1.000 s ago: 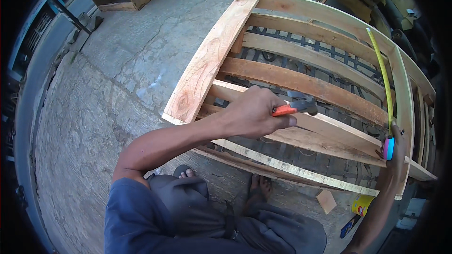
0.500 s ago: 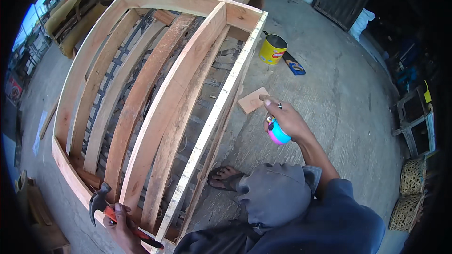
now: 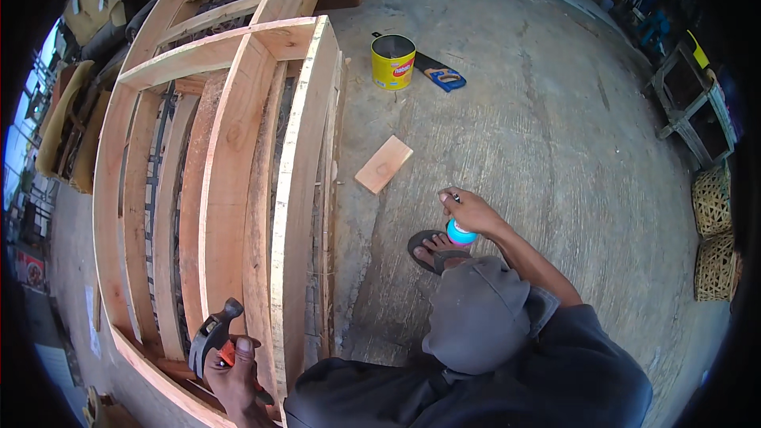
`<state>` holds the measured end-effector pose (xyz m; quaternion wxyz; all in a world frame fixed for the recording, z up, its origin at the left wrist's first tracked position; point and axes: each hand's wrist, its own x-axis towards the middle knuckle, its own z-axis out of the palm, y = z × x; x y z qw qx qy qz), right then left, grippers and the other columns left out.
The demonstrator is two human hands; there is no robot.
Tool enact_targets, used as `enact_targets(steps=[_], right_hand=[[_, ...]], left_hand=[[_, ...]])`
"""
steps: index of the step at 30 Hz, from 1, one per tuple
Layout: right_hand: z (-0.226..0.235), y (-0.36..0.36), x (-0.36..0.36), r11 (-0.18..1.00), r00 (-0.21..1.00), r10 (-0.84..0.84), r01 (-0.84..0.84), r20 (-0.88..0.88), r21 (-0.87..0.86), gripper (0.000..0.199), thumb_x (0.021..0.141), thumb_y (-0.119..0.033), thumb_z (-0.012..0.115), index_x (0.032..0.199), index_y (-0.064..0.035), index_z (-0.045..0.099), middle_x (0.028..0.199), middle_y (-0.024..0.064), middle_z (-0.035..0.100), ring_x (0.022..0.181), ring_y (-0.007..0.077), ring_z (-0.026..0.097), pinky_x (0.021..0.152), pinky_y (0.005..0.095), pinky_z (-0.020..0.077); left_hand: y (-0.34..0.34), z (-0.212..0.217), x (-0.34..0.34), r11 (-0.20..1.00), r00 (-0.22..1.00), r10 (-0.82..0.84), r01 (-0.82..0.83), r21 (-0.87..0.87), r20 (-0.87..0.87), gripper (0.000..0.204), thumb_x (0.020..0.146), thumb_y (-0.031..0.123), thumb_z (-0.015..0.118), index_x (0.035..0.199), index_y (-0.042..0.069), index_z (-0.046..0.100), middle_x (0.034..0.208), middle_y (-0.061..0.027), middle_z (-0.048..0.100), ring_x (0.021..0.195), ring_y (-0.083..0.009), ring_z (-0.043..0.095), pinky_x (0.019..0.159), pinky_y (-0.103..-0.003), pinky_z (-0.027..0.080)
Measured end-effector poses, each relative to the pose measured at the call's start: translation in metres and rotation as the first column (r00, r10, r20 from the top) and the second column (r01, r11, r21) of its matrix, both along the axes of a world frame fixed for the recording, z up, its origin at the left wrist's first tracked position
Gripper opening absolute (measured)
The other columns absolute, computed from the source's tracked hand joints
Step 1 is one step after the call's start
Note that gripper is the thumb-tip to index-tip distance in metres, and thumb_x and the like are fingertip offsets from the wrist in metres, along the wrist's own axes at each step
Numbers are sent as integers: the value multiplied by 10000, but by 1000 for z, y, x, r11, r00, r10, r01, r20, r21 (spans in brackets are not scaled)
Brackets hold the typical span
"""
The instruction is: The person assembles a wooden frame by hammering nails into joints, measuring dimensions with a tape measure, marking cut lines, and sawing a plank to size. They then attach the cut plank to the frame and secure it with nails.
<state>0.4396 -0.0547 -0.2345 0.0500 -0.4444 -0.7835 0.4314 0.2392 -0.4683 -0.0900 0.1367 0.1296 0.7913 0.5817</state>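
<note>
My left hand (image 3: 231, 380) is closed round a claw hammer (image 3: 209, 339) with a dark metal head and an orange-red handle. It is raised over the near end of a long wooden frame (image 3: 226, 206) of pale boards and curved slats. Above the floor to the right, my right hand (image 3: 476, 214) is closed round a small round blue and pink object (image 3: 460, 234), mostly hidden by the hand. A small dark tip shows by its fingers; its kind cannot be made out. A short flat wood block (image 3: 384, 165) lies on the floor ahead of that hand.
A yellow can (image 3: 393, 67) stands on the concrete beside a handsaw (image 3: 440, 73) with a blue handle. At the right are woven baskets (image 3: 715, 230) and a worn wooden frame (image 3: 690, 103). My sandalled foot (image 3: 434, 250) is below the right hand.
The view has shifted, so the frame and can appear further left. My left hand has lifted the hammer off the frame's near edge. My right hand has moved away from the wood block.
</note>
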Motion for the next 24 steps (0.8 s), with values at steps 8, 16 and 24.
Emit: enact_targets(steps=[8, 16, 24], right_hand=[[-95, 202, -111, 988, 985, -41, 16, 165, 151, 418, 956, -265, 496, 1278, 1, 485, 1251, 305, 564, 1123, 448, 597, 961, 486, 469], [-127, 361, -152, 886, 898, -113, -102, 424, 452, 524, 908, -120, 492, 1408, -57, 347, 1456, 258, 363, 1128, 396, 623, 930, 453, 527], [-159, 384, -158, 806, 895, -110, -174, 432, 566, 532, 881, -114, 561, 1370, -51, 362, 1406, 202, 398, 977, 361, 691, 837, 425, 564]], left_hand=[[21, -13, 0, 960, 986, 154, -164, -229, -62, 290, 907, 282, 704, 808, 20, 628, 579, 18, 486, 441, -51, 387, 426, -230, 280], [66, 2, 35, 870, 987, 112, -154, -468, -116, 426, 904, 40, 639, 1322, -11, 578, 1317, -99, 616, 821, -104, 548, 686, -227, 449], [55, -9, 51, 858, 957, 237, -287, -425, -167, 239, 866, 246, 727, 848, 23, 644, 701, -20, 552, 588, -114, 493, 530, -285, 392]])
